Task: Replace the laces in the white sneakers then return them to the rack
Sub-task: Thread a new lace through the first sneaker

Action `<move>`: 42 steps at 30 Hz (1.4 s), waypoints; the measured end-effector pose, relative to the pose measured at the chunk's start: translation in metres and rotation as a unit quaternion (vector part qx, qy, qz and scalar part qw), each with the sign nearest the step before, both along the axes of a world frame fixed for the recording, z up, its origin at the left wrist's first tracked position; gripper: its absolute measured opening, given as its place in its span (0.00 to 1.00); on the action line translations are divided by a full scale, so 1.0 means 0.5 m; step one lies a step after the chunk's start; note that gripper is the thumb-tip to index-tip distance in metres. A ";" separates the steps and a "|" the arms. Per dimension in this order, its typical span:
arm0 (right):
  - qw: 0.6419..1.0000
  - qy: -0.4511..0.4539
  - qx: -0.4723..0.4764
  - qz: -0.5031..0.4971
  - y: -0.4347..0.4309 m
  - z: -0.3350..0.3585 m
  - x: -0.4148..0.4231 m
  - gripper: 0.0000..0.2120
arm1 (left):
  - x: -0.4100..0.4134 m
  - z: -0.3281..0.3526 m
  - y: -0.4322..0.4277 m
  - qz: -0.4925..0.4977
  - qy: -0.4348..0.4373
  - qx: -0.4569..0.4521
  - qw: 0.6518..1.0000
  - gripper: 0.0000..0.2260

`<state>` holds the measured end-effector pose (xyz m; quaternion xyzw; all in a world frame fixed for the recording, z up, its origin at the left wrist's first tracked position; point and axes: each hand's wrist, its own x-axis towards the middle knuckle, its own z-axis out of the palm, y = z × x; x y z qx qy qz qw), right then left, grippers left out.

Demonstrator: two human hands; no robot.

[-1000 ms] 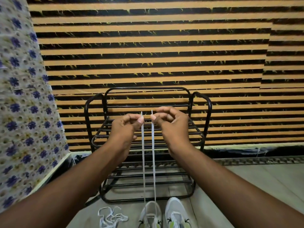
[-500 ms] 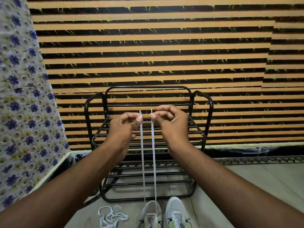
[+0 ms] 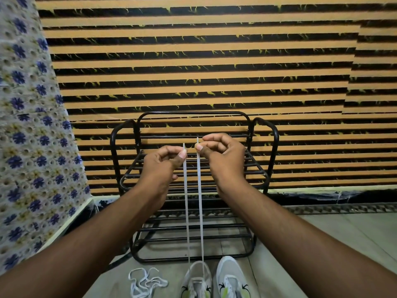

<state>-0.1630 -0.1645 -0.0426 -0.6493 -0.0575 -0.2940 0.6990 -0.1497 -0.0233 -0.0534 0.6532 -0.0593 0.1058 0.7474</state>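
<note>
Two white sneakers stand side by side on the floor at the bottom edge: the left sneaker (image 3: 197, 280) and the right sneaker (image 3: 232, 278). A white lace (image 3: 193, 211) runs up taut from the left sneaker in two parallel strands. My left hand (image 3: 162, 163) pinches the left strand near its tip. My right hand (image 3: 223, 157) pinches the right strand, whose tip stands slightly higher. Both hands hover in front of the black metal shoe rack (image 3: 193, 190), which holds no shoes.
A loose tangled white lace (image 3: 146, 281) lies on the floor left of the sneakers. A floral cloth (image 3: 28, 147) hangs at the left. An orange and black striped wall (image 3: 193, 61) stands behind the rack. Tiled floor (image 3: 343, 244) extends to the right.
Both hands have stayed at about the same height, still pinching the lace ends; the right strand's tip now sits a little higher than the left.
</note>
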 end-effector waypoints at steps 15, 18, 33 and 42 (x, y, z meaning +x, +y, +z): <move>1.000 -0.015 0.002 0.005 0.005 -0.005 0.008 0.10 | -0.001 -0.003 0.001 0.006 0.002 0.005 1.000 0.05; 1.000 -0.024 0.002 0.004 0.002 -0.010 0.005 0.10 | -0.001 -0.005 0.004 0.001 -0.005 0.012 1.000 0.05; 0.983 0.012 -0.168 -0.073 -0.052 -0.219 0.014 0.08 | 0.016 -0.200 0.024 -0.011 0.055 0.120 0.991 0.05; 0.961 0.134 -0.241 -0.029 -0.061 -0.463 0.024 0.09 | 0.056 -0.467 0.023 -0.107 0.115 0.319 0.934 0.12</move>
